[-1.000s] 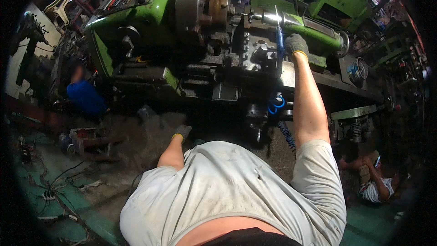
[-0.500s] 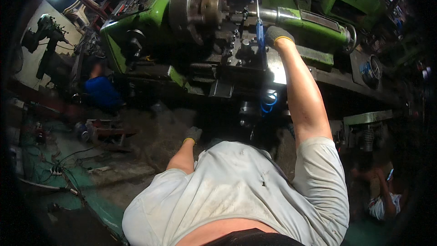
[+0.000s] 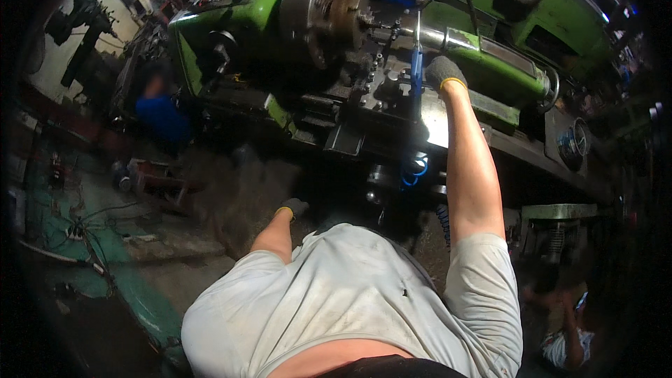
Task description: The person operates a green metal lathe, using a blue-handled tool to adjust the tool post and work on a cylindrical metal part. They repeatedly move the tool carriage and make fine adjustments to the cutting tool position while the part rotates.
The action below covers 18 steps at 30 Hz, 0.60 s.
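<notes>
At a green metal lathe [image 3: 248, 17], my right hand [image 3: 446, 74] reaches out in a dark grey glove with a yellow cuff. It is closed against a slim blue air blow gun [image 3: 417, 66], whose thin metal nozzle points away from me; my fingertips are hidden behind the glove's back. A blue coiled hose [image 3: 418, 170] hangs below the gun. The large chuck [image 3: 308, 17] is left of the gun, and the tool carriage [image 3: 381, 87] lies just beside it. My left hand [image 3: 297, 206], gloved alike, hangs low near my body, its fingers too dark to make out.
A person in blue [image 3: 163, 117] is at the left, and another person [image 3: 568, 339] is at the lower right. Cables [image 3: 77, 227] run over the green floor at the left. A drill-like machine [image 3: 84, 24] stands beyond, and a green-topped stand [image 3: 558, 211] sits right.
The whole view has shifted, so the lathe appears lower and farther right. My right hand stays beside the blow gun. My left hand has tilted over toward the right.
</notes>
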### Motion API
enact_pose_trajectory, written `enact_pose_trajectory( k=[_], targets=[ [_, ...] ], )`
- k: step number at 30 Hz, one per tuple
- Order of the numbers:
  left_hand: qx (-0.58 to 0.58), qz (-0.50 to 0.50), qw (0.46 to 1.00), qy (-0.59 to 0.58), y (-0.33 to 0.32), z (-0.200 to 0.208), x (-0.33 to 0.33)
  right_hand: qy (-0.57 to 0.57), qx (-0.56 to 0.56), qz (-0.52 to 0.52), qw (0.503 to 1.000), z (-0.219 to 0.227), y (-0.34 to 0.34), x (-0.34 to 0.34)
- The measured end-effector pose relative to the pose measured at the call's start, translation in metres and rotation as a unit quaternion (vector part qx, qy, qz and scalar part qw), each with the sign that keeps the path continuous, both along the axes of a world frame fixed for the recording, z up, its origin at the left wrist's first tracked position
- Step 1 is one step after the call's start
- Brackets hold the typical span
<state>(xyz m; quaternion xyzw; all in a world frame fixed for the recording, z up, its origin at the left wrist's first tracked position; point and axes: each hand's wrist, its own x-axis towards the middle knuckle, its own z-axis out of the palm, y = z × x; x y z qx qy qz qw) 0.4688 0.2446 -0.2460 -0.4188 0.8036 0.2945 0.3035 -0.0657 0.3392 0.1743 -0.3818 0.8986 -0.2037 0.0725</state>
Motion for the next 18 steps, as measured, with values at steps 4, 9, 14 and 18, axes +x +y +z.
enact_pose_trajectory(
  k=[4, 9, 14, 18],
  targets=[
    [-0.018, -0.014, 0.999, 0.025, -0.013, -0.029, -0.015, -0.033, 0.076, -0.009, 0.996, 0.012, -0.006, 0.006],
    [-0.005, -0.141, 0.987, 0.081, -0.029, -0.034, -0.068, -0.034, 0.094, -0.033, 0.994, 0.001, -0.001, -0.008],
    [0.029, -0.069, 0.991, 0.112, -0.027, -0.039, -0.055, -0.045, 0.063, -0.071, 0.994, -0.006, -0.006, -0.01],
    [0.038, -0.045, 0.998, 0.036, -0.044, -0.032, -0.027, -0.065, 0.067, -0.071, 0.993, -0.007, -0.004, -0.013]
  ],
)
